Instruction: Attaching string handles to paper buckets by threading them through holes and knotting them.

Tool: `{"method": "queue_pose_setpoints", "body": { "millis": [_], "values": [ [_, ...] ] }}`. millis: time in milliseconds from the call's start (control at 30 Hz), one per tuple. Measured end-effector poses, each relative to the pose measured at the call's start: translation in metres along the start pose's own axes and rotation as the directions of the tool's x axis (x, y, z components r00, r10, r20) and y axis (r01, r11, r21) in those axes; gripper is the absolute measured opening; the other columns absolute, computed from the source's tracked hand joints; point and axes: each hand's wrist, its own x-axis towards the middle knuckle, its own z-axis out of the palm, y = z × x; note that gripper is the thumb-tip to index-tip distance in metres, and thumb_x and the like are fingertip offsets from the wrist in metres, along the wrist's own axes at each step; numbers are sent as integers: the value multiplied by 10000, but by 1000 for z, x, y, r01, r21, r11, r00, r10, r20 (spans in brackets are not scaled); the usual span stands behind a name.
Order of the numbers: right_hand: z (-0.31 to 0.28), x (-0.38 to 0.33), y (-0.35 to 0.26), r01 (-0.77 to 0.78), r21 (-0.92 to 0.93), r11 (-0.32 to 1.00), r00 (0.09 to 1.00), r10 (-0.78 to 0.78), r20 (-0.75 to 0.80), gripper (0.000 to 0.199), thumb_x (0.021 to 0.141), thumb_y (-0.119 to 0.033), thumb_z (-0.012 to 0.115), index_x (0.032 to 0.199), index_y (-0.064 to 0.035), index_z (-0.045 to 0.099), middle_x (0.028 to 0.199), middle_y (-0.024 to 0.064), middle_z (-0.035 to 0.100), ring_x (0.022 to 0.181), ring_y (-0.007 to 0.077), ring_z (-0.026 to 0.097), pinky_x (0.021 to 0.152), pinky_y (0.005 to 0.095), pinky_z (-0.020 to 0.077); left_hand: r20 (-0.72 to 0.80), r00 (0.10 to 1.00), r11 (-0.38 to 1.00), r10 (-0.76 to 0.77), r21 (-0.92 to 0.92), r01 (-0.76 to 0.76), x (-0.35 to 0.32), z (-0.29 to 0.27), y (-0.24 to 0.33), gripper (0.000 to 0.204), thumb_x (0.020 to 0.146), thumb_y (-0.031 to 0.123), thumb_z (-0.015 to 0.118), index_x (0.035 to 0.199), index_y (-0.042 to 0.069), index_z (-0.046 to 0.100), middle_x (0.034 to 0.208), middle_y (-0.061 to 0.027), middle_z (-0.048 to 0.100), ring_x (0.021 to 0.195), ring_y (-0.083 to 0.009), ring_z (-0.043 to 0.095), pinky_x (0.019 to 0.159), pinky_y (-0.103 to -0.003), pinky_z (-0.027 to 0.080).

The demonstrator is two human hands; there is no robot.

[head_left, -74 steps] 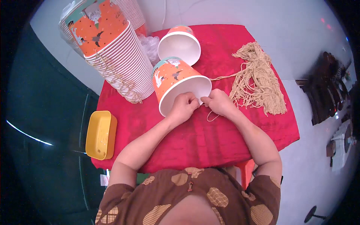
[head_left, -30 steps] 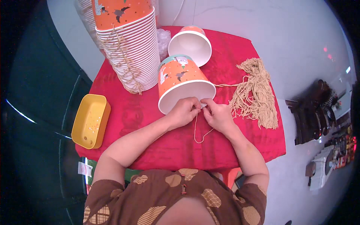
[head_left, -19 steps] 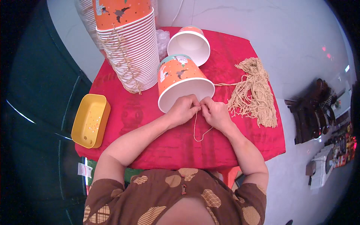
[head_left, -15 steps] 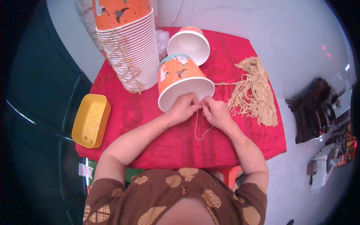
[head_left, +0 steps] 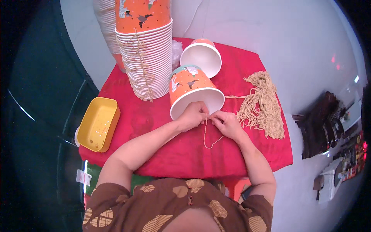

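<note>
Holding: both hands are at the rim of an orange paper bucket (head_left: 192,91) that lies on its side, its white open mouth facing the person.
Left hand: the left hand (head_left: 192,115) rests on the lower rim of the bucket, fingers pressed together, pinching a thin tan string (head_left: 208,137).
Right hand: the right hand (head_left: 227,123) is just beside the left one, fingertips pinched shut on the same string.
String: it hangs down from the fingers in a small loop and lies on the red cloth (head_left: 181,154), close to the person.
Bucket place: in the middle of the red cloth, between the tall stack and the bundle of strings.
Second bucket: another bucket (head_left: 201,57) lies on its side just behind the first one, white inside showing.
Stack: a tall stack of buckets (head_left: 148,54) stands on the left of the cloth, with strings hanging down its side.
String bundle: a heap of tan strings (head_left: 262,104) lies on the right side of the cloth, near the right hand, with one strand running toward the bucket.
Yellow tray: a yellow tray (head_left: 97,123) sits at the left edge of the cloth, well apart from the hands.
</note>
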Motion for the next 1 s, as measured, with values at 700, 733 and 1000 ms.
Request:
{"method": "queue_pose_setpoints", "body": {
  "millis": [700,733,1000],
  "values": [
    [12,-5,-4,62,-66,996,994,-67,-81,83,823,-88,624,820,-5,615,790,188,632,730,362,643,619,435,515,-38,999,1000,7,-13,-7,1,1,-5,59,831,38,621,831,14,567,659,-59,564,515,-110,507,422,-249,376],
    [12,-5,-5,58,-61,996,994,-63,-86,83,823,-88,624,820,-5,615,790,188,632,730,362,643,619,435,515,-34,999,1000,2,-9,-2,2,1,-5,59,831,38,621,831,14,567,659,-59,564,515,-110,507,422,-249,376],
    [9,-1,-10,12,-126,992,929,-58,-365,61,824,-103,612,824,-49,641,699,154,632,637,338,641,550,437,502,-34,999,999,33,-31,-34,-1,3,-3,45,803,-9,580,844,1,565,704,-62,582,547,-108,529,429,-243,404]
  ]
}}
